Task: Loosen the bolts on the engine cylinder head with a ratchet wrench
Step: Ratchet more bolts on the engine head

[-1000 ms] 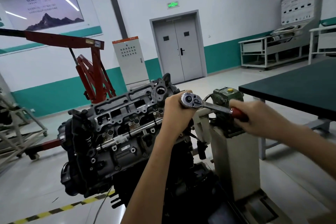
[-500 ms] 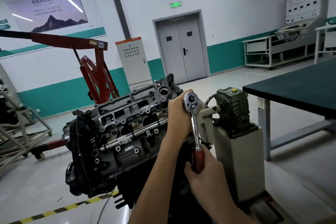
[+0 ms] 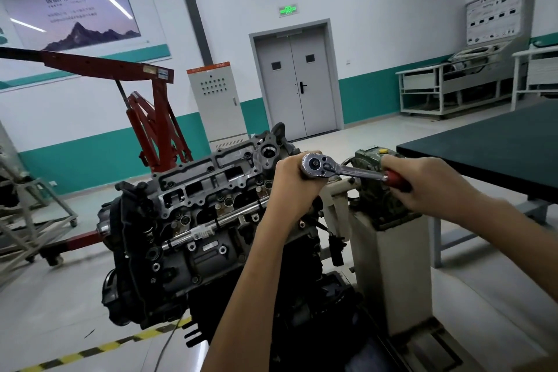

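The engine with its bare cylinder head sits tilted on a stand at mid-frame. A chrome ratchet wrench with a red handle lies nearly level over the head's right end. My left hand wraps around the wrench's round head from below and hides the socket and bolt under it. My right hand grips the red handle out to the right.
A beige engine stand column with a green gearbox stands right of the engine. A dark green table is at right. A red engine hoist stands behind left, a metal cart at far left.
The wrench handle swung from pointing right, down toward me, then back up to the right. My right hand went with it. My left hand stayed on the wrench head.
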